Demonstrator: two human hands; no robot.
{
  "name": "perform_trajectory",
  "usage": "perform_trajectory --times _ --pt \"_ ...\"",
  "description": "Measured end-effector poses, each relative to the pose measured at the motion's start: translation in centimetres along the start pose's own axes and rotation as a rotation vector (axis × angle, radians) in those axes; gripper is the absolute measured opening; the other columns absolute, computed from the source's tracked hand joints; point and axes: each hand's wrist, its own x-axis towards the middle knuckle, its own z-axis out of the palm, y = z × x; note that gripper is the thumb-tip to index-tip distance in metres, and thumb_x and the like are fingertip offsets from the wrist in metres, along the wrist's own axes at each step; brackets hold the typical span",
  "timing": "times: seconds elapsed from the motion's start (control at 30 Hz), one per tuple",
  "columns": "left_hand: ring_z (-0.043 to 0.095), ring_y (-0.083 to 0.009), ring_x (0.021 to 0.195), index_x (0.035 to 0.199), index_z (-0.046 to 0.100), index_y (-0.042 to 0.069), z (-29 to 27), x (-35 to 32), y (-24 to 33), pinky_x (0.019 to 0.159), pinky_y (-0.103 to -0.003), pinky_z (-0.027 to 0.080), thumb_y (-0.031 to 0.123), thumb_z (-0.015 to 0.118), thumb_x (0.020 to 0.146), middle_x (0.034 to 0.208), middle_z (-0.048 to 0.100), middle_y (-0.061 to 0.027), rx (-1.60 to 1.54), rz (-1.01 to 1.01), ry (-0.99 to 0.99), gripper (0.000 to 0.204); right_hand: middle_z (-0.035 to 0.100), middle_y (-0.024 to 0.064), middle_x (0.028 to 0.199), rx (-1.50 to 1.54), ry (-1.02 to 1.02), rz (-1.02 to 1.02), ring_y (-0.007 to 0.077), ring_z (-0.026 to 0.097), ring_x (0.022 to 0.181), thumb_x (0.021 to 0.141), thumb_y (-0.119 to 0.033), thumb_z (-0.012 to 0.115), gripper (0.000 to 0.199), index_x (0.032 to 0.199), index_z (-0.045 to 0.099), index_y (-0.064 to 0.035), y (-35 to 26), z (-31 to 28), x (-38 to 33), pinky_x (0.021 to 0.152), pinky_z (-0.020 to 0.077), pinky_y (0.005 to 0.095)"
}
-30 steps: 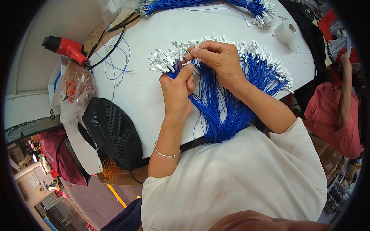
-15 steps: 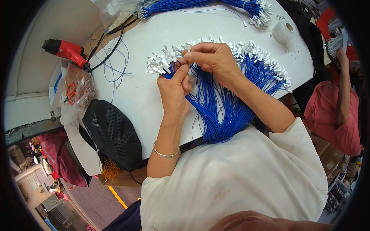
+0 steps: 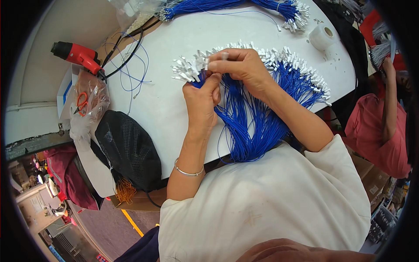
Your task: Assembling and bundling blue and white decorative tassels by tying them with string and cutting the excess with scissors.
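The left hand (image 3: 202, 98) curls closed straight beyond the silver bracelet (image 3: 189, 174) circling its forearm (image 3: 196, 146). Farther beyond and right of the bracelet, the right hand (image 3: 249, 72) bends inward, thumb (image 3: 223, 67) and index finger (image 3: 230, 53) pinched together, elbow (image 3: 322, 142) flexed.

One heat gun (image 3: 79, 56), one roll (image 3: 321, 37), many wires (image 3: 251, 137) show.

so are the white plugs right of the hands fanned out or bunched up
Fanned out: the white plugs make a broad arc on the table, with blue wires drawing together toward its near edge.
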Motion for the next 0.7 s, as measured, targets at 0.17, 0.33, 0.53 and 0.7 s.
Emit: perform_trajectory --times 0.17,0.33,0.53,0.7 --pt "0.035 -0.0032 0.040 0.084 0.064 0.003 0.48 -0.06 -0.24 0.036 -0.017 0.023 0.006 0.066 0.088 0.050 0.047 0.0024 0.090 0.068 0.032 0.006 0.072 0.0041 0.077 0.019 0.023 0.003 0.0027 0.048 0.059 0.081 -0.013 0.078 0.012 0.089 0.076 -0.0049 0.47 -0.15 -0.01 0.053 0.0316 0.0128" --pt "0.035 -0.0030 0.039 0.085 0.064 0.004 0.37 0.13 0.17 0.036 -0.017 0.022 0.009 0.067 0.090 0.050 0.048 0.0029 -0.050 0.042 0.084 0.008 0.072 0.0042 0.077 0.041 0.171 -0.008 0.0022 0.047 0.060 0.081 -0.014 0.078 0.012 0.089 0.076 -0.0054 0.28 0.19 -0.01 0.053 0.0321 0.0132" --pt "0.035 -0.0026 0.038 0.087 0.064 0.004 0.44 0.06 -0.01 0.035 -0.017 0.022 0.011 0.067 0.091 0.050 0.048 0.0031 -0.010 0.054 0.112 0.009 0.073 0.0046 0.080 0.007 0.144 -0.016 0.0023 0.047 0.060 0.081 -0.014 0.078 0.011 0.088 0.076 -0.0058 0.51 -0.29 -0.11 0.054 0.0337 0.0134" --pt "0.035 -0.0022 0.038 0.088 0.063 0.004 -0.13 0.21 -0.07 0.034 -0.017 0.022 0.011 0.067 0.091 0.050 0.048 0.0030 -0.083 0.023 0.072 0.008 0.072 0.0041 0.079 -0.050 0.062 0.038 0.0021 0.047 0.060 0.081 -0.012 0.078 0.009 0.087 0.075 -0.0055 0.16 -0.28 -0.10 0.054 0.0339 0.0128"
